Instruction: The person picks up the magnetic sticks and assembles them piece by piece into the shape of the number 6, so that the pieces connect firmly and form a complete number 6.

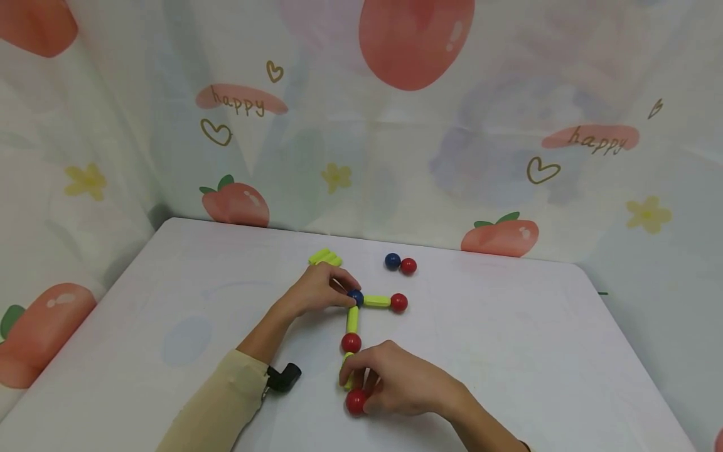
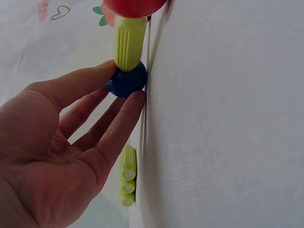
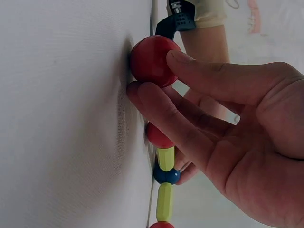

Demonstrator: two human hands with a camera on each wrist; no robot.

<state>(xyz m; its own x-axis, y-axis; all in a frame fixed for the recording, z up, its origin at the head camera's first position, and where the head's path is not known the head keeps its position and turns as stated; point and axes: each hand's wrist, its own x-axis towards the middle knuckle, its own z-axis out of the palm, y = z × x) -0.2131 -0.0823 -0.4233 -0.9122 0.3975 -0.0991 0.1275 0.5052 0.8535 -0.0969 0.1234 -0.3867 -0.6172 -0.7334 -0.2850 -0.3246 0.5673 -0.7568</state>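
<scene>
My left hand [image 1: 316,290] pinches a blue ball [image 2: 127,82] between thumb and fingertips, at the corner of an L-shaped chain lying on the table. From that ball a yellow-green rod [image 1: 376,301] runs right to a red ball [image 1: 398,302]. Another yellow-green rod [image 1: 353,320] leads toward me to a middle red ball [image 1: 351,343]. A further rod [image 1: 348,363], partly covered by my right fingers, continues to the nearest red ball [image 3: 154,61]. My right hand [image 1: 403,380] holds this ball, its thumb on one side and fingers on the other.
Several loose yellow-green rods [image 1: 324,257] lie together behind my left hand. A loose blue ball [image 1: 392,261] and a red ball [image 1: 408,266] sit side by side near the back edge of the white table [image 1: 508,351]. A printed cloth [image 1: 384,144] hangs behind.
</scene>
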